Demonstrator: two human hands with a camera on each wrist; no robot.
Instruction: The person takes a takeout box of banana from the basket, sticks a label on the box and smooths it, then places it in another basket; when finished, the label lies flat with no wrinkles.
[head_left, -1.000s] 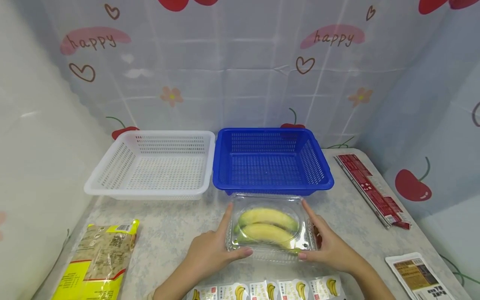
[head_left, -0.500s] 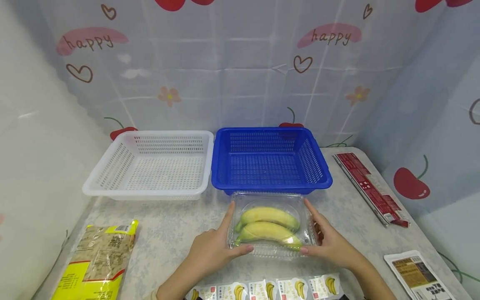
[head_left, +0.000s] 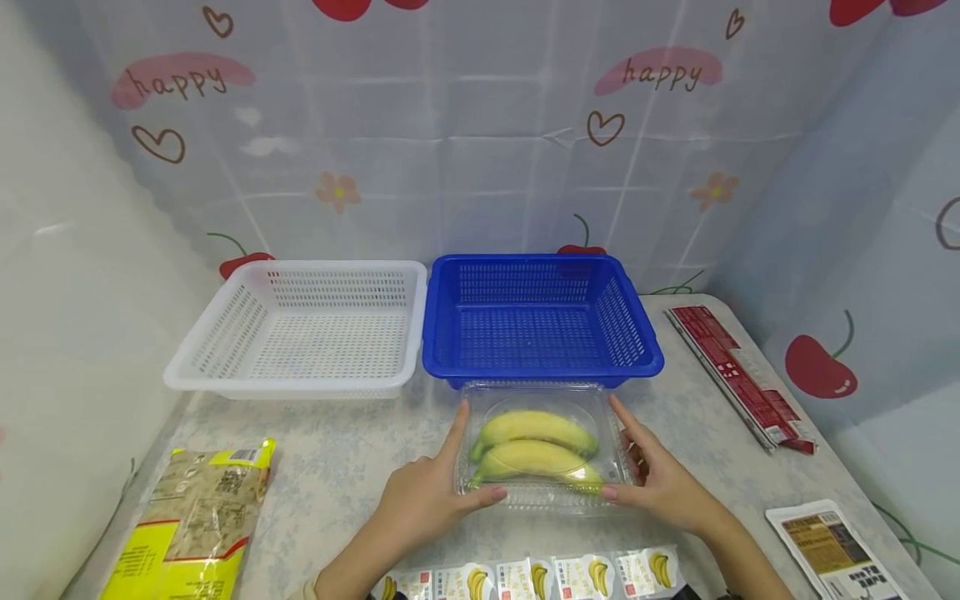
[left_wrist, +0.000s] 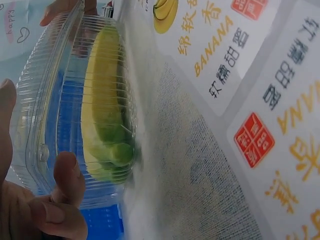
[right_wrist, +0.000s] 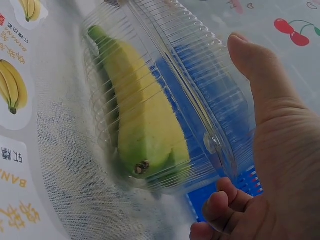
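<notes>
A clear plastic clamshell box (head_left: 536,492) with its lid down holds two yellow-green bananas (head_left: 532,457). It appears to rest on the table, just in front of the blue basket (head_left: 545,367). My left hand (head_left: 420,500) grips its left side, thumb on the front corner and index finger along the edge. On the opposite side my right hand (head_left: 663,483) holds it the same way. In the left wrist view, curled fingertips (left_wrist: 69,175) lie by the box's rim. The right wrist view shows bent fingers (right_wrist: 220,202) close below the rim; the box partly hides the others.
Left of the blue basket stands a white basket (head_left: 300,383). A strip of banana labels (head_left: 525,579) lies along the front. A yellow-brown packet (head_left: 191,517) is at left; a long red packet (head_left: 738,375) and a white-edged packet (head_left: 832,550) are at right.
The box and both hands have shifted very slightly away from me, and the thumbs stay on its front edge. The head view has moved a little.
</notes>
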